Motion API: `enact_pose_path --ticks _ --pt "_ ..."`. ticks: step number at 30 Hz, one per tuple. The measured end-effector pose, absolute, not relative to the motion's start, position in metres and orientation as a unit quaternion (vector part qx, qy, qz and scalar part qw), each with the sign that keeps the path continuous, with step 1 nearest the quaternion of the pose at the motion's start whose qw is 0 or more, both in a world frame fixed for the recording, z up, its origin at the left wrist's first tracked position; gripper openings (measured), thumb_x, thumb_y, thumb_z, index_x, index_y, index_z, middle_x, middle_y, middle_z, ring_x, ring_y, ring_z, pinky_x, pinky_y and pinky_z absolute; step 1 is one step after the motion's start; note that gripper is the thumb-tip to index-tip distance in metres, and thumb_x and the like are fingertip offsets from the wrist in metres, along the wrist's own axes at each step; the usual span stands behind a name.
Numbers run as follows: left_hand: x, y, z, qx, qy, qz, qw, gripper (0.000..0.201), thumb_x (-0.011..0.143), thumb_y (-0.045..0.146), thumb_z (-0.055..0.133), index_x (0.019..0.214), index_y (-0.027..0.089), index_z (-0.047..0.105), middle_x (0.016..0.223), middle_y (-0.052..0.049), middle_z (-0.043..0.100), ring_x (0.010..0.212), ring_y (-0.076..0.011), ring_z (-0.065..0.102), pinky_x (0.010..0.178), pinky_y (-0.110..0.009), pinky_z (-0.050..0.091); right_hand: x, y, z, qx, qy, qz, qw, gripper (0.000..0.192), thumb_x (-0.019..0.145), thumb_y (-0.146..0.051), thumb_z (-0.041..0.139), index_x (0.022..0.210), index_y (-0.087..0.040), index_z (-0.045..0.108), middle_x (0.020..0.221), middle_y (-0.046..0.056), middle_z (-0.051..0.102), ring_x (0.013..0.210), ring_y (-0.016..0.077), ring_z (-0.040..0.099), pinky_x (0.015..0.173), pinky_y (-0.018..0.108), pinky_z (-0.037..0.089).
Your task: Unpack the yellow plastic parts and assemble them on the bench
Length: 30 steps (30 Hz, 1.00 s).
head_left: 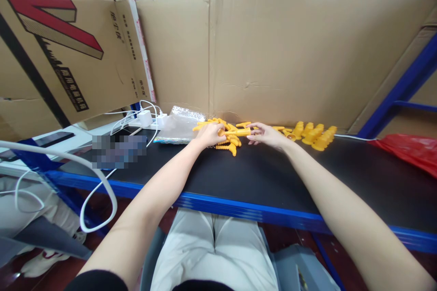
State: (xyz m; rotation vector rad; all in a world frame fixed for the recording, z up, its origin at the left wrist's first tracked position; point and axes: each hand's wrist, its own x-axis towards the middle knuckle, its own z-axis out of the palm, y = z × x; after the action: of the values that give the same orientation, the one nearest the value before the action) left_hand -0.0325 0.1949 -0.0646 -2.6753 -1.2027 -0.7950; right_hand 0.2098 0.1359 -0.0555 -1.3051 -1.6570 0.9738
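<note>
Between my two hands lies a yellow plastic piece (241, 132), with a smooth, rod-like part facing right. My left hand (210, 135) has its fingers curled around the left end of this piece, over a loose pile. The fingertips of my right hand (265, 136) close on its right end. Below and behind my hands is a pile of yellow plastic parts (232, 140), some ridged and some curved. One curved, ridged part (232, 149) sticks out at the front of the pile. To the right, several ridged yellow cone-shaped pieces (317, 138) stand grouped together.
A clear plastic bag (180, 125) lies left of the pile. White chargers and cables (145, 119) are farther left, beside a blurred patch. A red bag (406, 148) lies at the right. Cardboard (280, 54) walls the back; a blue rail (239, 209) edges the black tabletop (259, 182).
</note>
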Motion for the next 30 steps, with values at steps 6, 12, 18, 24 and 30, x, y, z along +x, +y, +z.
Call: enact_pose_path --ticks 6,12,18,24,30 --pt "-0.0324 0.1943 -0.0646 -0.880 -0.390 -0.265 0.050 0.023 0.074 0.034 0.056 0.090 0.020 0.064 0.087 -0.005 0.066 0.084 -0.0209 0.061 0.072 -0.029 0.045 0.2096 0.1373 -0.0561 -0.521 -0.653 0.370 0.407 0.043 0.073 -0.022 0.073 0.111 -0.015 0.055 0.090 0.006 0.065 0.062 0.0117 0.065 0.070 0.032 0.056" --pt "-0.0325 0.1924 -0.0637 -0.879 -0.392 -0.266 0.056 0.022 0.074 0.034 0.056 0.090 0.020 0.064 0.088 -0.005 0.065 0.083 -0.0207 0.060 0.071 -0.029 0.045 0.2097 0.1354 -0.0536 -0.517 -0.653 0.382 0.401 0.040 0.074 -0.025 0.072 0.109 -0.015 0.055 0.085 0.006 0.070 0.062 0.0135 0.065 0.070 0.031 0.055" --pt "-0.0325 0.1913 -0.0637 -0.880 -0.391 -0.263 0.060 0.023 0.075 0.034 0.057 0.091 0.019 0.064 0.088 -0.005 0.065 0.083 -0.0209 0.060 0.071 -0.028 0.045 0.2101 0.1367 -0.0563 -0.523 -0.656 0.372 0.396 0.041 0.074 -0.029 0.072 0.109 -0.016 0.057 0.084 0.007 0.071 0.059 0.0142 0.065 0.069 0.032 0.055" --pt "-0.0318 0.1908 -0.0632 -0.878 -0.397 -0.261 0.061 0.023 0.075 0.033 0.056 0.092 0.019 0.064 0.089 -0.005 0.065 0.084 -0.0214 0.061 0.072 -0.029 0.045 0.2078 0.1362 -0.0579 -0.523 -0.647 0.382 0.402 0.033 0.078 -0.029 0.070 0.105 -0.015 0.058 0.083 0.008 0.071 0.060 0.0151 0.066 0.068 0.032 0.055" --pt "-0.0308 0.1860 -0.0591 -0.871 -0.405 -0.276 0.042 0.043 0.081 0.036 0.054 0.122 0.022 0.055 0.100 -0.007 0.065 0.089 -0.0220 0.062 0.075 -0.031 0.046 0.2141 0.1413 -0.0610 -0.512 -0.613 0.389 0.459 0.040 0.072 -0.034 0.075 0.101 -0.017 0.054 0.081 0.006 0.070 0.059 0.0136 0.064 0.061 0.028 0.053"
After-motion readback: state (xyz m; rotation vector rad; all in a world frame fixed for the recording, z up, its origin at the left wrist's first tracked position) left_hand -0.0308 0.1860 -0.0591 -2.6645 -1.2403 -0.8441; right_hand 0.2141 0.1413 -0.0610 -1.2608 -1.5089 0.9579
